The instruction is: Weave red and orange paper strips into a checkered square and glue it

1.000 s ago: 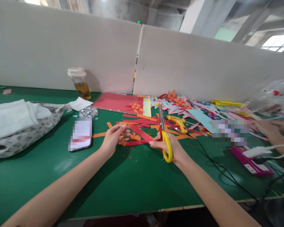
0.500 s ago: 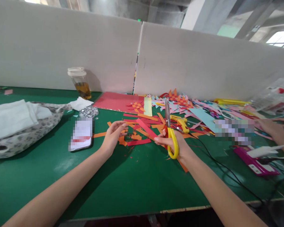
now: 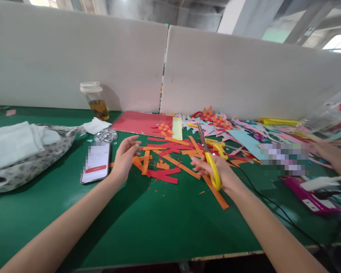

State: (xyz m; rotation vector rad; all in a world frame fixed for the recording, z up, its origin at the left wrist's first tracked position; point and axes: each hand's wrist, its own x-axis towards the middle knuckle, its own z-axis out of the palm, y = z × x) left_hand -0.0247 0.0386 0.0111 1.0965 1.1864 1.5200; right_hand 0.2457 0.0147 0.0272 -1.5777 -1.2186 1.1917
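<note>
My left hand (image 3: pixel 125 156) hovers over the left edge of a loose pile of paper strips, fingers apart and holding nothing. Yellow-handled scissors (image 3: pixel 213 168) hang in my right hand (image 3: pixel 216 168), blades pointing up and away. Between the hands lie red strips (image 3: pixel 166 176) and orange strips (image 3: pixel 184 167), with small orange scraps (image 3: pixel 161 164) among them. One orange strip (image 3: pixel 217 193) runs toward the front below my right hand. Behind the pile, an orange and red woven paper fish (image 3: pixel 163 128) rests on a red sheet (image 3: pixel 136 122).
A phone (image 3: pixel 96 163), a cup (image 3: pixel 96 100) and a cloth bag (image 3: pixel 25 167) stand or lie at the left. Right of the pile are a yellow glue gun (image 3: pixel 220 148), its cord, a magenta power strip (image 3: pixel 309 195) and another person's hand (image 3: pixel 326 151).
The red strip from my right hand now lies on the pile. My left hand has moved left and opened wider; my right hand and the scissors have shifted slightly right.
</note>
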